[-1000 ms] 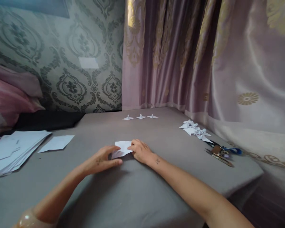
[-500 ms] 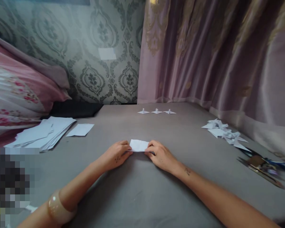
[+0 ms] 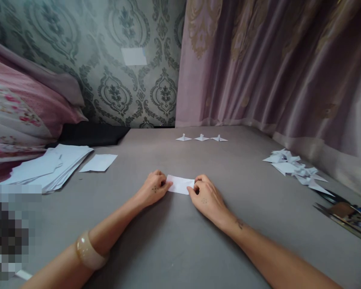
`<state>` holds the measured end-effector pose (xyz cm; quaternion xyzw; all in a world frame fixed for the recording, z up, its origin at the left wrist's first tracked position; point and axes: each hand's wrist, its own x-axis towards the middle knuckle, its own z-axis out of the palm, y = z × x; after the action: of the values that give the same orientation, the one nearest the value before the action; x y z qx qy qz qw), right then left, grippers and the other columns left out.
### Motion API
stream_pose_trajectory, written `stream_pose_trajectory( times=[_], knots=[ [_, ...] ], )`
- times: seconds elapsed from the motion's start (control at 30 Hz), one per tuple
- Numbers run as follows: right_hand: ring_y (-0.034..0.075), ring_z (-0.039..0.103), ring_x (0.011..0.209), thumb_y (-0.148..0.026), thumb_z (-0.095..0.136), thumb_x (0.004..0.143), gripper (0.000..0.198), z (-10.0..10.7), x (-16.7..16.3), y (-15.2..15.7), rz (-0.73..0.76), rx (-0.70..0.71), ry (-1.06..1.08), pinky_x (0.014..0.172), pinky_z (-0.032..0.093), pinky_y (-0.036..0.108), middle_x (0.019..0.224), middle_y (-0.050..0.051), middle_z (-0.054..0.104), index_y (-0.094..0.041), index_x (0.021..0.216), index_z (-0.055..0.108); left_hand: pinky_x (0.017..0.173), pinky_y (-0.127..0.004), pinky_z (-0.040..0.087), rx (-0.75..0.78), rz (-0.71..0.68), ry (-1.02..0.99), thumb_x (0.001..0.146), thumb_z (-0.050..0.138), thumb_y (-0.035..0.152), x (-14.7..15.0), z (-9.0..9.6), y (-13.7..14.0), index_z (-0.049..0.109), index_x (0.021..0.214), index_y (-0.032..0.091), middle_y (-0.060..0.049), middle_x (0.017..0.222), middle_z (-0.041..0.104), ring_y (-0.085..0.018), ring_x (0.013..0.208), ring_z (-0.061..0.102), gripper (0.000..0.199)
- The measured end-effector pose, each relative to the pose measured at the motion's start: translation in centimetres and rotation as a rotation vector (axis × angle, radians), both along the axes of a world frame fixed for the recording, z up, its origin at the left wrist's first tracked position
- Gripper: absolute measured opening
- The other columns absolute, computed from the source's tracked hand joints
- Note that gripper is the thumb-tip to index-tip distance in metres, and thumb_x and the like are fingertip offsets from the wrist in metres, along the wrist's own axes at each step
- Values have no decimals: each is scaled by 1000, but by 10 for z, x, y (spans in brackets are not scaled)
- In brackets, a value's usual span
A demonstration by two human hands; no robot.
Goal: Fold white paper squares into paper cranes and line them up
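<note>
A white sheet of paper (image 3: 180, 185), folded to a narrow rectangle, is held between both hands over the middle of the grey surface. My left hand (image 3: 155, 187) pinches its left end between thumb and curled fingers. At the other end, my right hand (image 3: 205, 194) grips the right edge, thumb on the near side and fingers behind. A pale bangle (image 3: 90, 252) circles the left forearm. The fingertips behind the paper are partly hidden.
Three small folded paper birds (image 3: 201, 137) stand in a row at the back. To the right lie a heap of folded paper pieces (image 3: 295, 165) and some tools (image 3: 345, 212). Stacked paper (image 3: 52, 164) and a single square sheet (image 3: 99, 162) are on the left, near a black cloth (image 3: 93, 134).
The folded paper now lies flatter, showing its long face, and my right hand has shifted slightly right along its end. The camera view has also moved a little.
</note>
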<state>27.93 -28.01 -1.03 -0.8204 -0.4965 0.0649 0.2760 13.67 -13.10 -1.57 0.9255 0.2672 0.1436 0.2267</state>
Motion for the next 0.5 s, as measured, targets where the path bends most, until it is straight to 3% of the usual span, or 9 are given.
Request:
stream_pose_trajectory(
  times=[0.17,0.33,0.5],
  knots=[
    [16,59,86,-29,56,81,21,-2,0,1,-16,3,-10,73,43,28,100,5,58,-19,63,54,78,-35,42,-63,54,-27,79,56,40,-4,-2,-1,48,59,18,-6,86,55,-20,83,52,31],
    [16,60,87,-29,54,83,25,-3,2,2,-19,-1,25,77,43,28,103,5,58,-19,60,54,76,-34,43,-101,80,-36,78,58,40,-5,-2,-2,51,60,18,-6,87,55,-21,84,53,29],
    [17,60,87,-25,46,86,29,-2,3,3,-31,-25,18,76,43,29,108,6,58,-18,59,55,79,-36,42,-45,76,-33,83,52,37,-3,-3,-5,50,58,17,-6,85,55,-20,82,51,32]
  ],
)
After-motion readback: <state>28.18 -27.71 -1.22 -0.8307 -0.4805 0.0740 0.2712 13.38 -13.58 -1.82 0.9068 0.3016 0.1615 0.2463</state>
